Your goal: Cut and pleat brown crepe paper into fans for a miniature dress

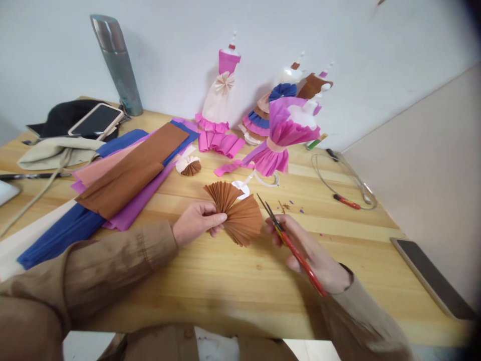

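Note:
Between thumb and fingers, my left hand [201, 220] pinches the gathered middle of a pleated brown crepe paper fan [244, 218], whose folds spread out on both sides. My right hand [304, 245] holds a pair of scissors [296, 250] with red handles; the dark blades point up and away, near the fan's right edge but apart from it. Just behind the fan lies a white disc [241, 189], partly covered by it. A small pink and brown pleated rosette [188, 166] rests farther back to the left.
Paper-dressed figures, one with a pink top [229, 62] and one in a magenta dress [281, 133], stand at the back. Stacked crepe paper strips [135, 168] lie left. A phone [96, 120], a grey bottle [120, 70], a cable [319, 175] and another phone [432, 276] surround the work.

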`<state>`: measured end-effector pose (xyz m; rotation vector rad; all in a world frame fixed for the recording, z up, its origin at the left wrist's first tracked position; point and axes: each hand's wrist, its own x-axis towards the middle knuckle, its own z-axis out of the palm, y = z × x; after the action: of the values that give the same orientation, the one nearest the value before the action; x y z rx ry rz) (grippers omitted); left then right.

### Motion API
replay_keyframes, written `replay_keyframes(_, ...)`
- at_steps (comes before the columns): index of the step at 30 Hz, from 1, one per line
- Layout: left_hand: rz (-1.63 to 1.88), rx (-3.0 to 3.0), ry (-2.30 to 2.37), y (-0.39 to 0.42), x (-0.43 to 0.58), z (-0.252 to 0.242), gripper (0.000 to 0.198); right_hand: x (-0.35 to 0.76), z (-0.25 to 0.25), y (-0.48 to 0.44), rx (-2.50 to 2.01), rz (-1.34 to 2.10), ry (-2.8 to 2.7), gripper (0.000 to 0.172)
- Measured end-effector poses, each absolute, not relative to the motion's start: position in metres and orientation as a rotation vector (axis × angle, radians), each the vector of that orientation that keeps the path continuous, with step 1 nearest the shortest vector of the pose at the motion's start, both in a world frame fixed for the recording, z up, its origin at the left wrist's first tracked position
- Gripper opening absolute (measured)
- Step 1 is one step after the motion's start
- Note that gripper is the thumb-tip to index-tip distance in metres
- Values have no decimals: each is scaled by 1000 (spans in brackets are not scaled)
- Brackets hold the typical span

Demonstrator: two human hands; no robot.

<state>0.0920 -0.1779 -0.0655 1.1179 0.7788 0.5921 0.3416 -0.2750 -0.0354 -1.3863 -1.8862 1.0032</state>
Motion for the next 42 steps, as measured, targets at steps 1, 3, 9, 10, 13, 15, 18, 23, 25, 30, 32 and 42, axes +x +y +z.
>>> replay_keyframes(1, 589, 1126, 784, -178, 92, -66, 41, 341, -33, -272, -1407, 957, -1928, 55)
replay_keyframes(3, 586, 1140, 797, -178, 92, -66, 41, 339, -28, -267, -1467, 887, -1987, 48)
replay_keyframes(9, 590, 1153, 812, -179, 93, -67, 40, 337, -18, -258, -1582, 747, -2112, 35)
replay_keyframes(10, 589, 1155, 813, -179, 93, -67, 40, 337, -17, -257, -1597, 724, -2125, 34)
replay_keyframes(13, 591, 1162, 818, -179, 93, -67, 39, 337, -13, -258, -1623, 687, -2147, 33)
replay_keyframes(15, 591, 1174, 818, -179, 93, -67, 38, 336, -10, -259, -1628, 694, -2152, 32)
replay_keyframes(18, 584, 1193, 824, -179, 93, -68, 38, 333, -5, -260, -1633, 711, -2155, 34)
replay_keyframes(23, 583, 1235, 828, -180, 93, -71, 37, 330, -1, -259, -1661, 726, -2164, 37)
replay_keyframes(25, 583, 1239, 825, -180, 92, -71, 36, 330, -2, -259, -1674, 720, -2178, 36)
replay_keyframes(30, 580, 1238, 824, -180, 92, -69, 35, 328, -2, -257, -1675, 657, -2206, 32)
replay_keyframes(32, 576, 1238, 829, -180, 93, -68, 34, 325, 0, -257, -1667, 636, -2203, 27)
replay_keyframes(42, 583, 1228, 811, -180, 93, -67, 34, 326, -6, -259, -1640, 611, -2172, 24)
